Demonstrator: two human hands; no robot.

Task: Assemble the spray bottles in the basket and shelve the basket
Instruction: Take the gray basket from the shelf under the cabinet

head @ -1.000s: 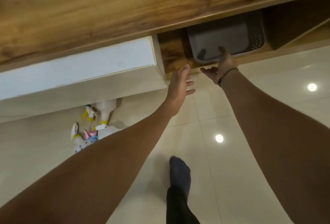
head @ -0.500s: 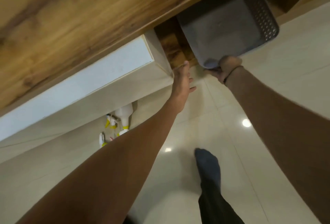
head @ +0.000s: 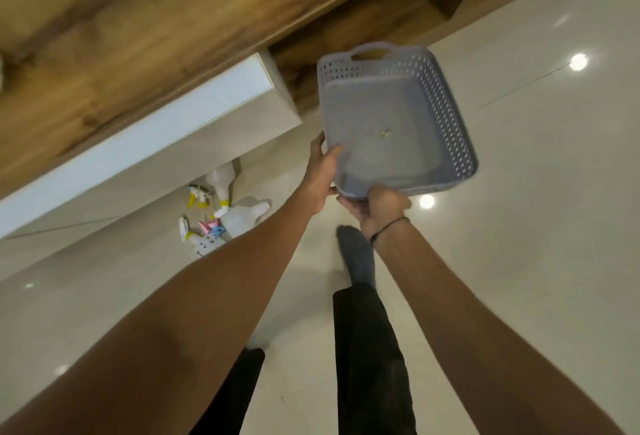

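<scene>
A glossy pale tiled floor [head: 519, 226] ran beneath a wooden shelf unit [head: 138, 29]. The grey basket [head: 391, 129], held clear of the shelf, lay long axis away from the person and looked empty. The left hand [head: 322, 171] gripped its near-left corner, the right hand [head: 381, 207] curled under its near rim. Spray bottles [head: 221, 212], seemingly unassembled, lay on the floor left of the basket, nearer the left hand.

We have one view only — a wide-angle camera worn on the head, tilted steeply down past both outstretched forearms to the glossy pale tiled floor [head: 519, 192], near enough that the forearms fill the lower frame — with the brown wood-grain cabinet top [head: 138, 18] across the upper left.
</scene>
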